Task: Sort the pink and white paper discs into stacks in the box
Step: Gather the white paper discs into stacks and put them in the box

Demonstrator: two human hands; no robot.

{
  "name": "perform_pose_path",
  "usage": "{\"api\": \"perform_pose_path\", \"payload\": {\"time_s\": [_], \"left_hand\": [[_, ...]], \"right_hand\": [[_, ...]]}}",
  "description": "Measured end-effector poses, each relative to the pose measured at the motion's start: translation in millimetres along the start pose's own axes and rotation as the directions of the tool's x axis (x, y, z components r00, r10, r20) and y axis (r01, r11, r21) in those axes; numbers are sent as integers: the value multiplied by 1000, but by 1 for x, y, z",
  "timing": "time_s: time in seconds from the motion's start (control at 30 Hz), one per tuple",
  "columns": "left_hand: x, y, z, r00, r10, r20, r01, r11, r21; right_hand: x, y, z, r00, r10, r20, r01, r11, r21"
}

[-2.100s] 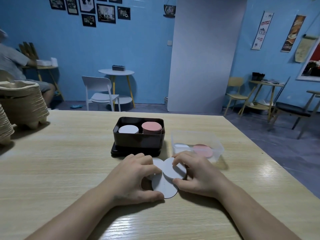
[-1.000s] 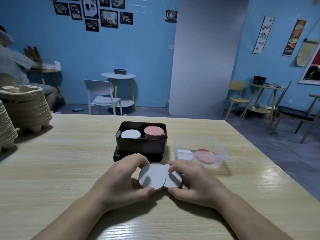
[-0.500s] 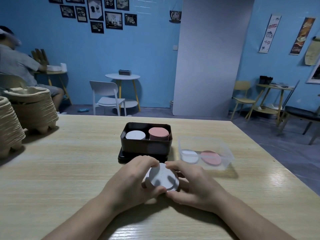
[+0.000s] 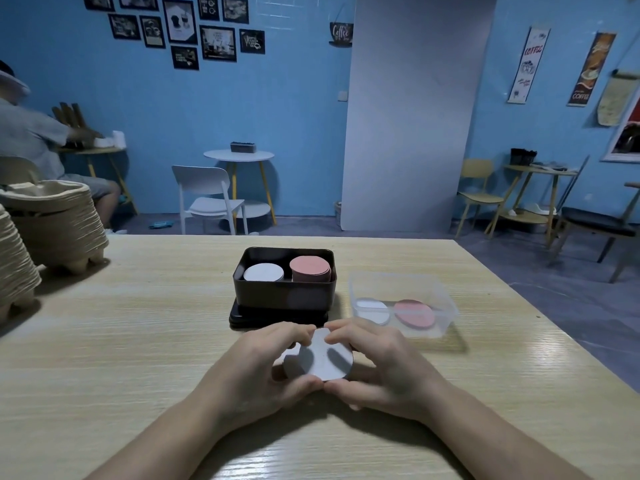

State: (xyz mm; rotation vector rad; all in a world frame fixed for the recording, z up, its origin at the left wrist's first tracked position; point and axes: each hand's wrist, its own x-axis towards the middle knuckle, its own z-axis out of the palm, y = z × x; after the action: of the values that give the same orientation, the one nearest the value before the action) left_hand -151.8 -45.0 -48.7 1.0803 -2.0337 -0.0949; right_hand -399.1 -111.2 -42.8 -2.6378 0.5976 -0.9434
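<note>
A small pile of white paper discs [image 4: 323, 356] is tilted up off the wooden table [image 4: 138, 341], held between both hands. My left hand [image 4: 258, 368] grips its left edge with thumb below and fingers on top. My right hand [image 4: 377, 365] pinches its right edge the same way. Just behind stands a dark box [image 4: 284, 292] on its lid, holding a white stack [image 4: 263, 273] on the left and a taller pink stack [image 4: 310, 268] on the right.
A clear plastic tub [image 4: 403, 303] right of the box holds a white disc [image 4: 373, 310] and a pink disc [image 4: 415, 313]. Stacks of pulp trays [image 4: 52, 223] stand at the table's far left. A person sits in the far left background.
The spread white discs were slid together into one pile between my hands and lifted to a tilt. The view shifted slightly.
</note>
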Motion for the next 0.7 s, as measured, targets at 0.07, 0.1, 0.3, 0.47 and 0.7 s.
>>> {"api": "perform_pose_path", "payload": {"time_s": [0.07,0.1,0.3,0.47,0.7], "left_hand": [[1,1,1,1000,14,1,-14,1000,-16],[1,0,1,1000,30,2,-30,999,-17],[-1,-3,2,999,40,10,-39,998,-42],[-1,-3,0,995,-13,101,17,999,-35],[1,7,-3,994,31,101,-42,992,116]], "right_hand": [[0,0,-1,1000,8,-8,-8,1000,6],[-1,-1,-1,1000,12,-5,-12,1000,6],[0,2,0,999,12,51,-11,1000,-15],[0,-1,-2,999,-16,50,17,999,-27],[0,-2,0,997,-41,69,47,996,-80]]}}
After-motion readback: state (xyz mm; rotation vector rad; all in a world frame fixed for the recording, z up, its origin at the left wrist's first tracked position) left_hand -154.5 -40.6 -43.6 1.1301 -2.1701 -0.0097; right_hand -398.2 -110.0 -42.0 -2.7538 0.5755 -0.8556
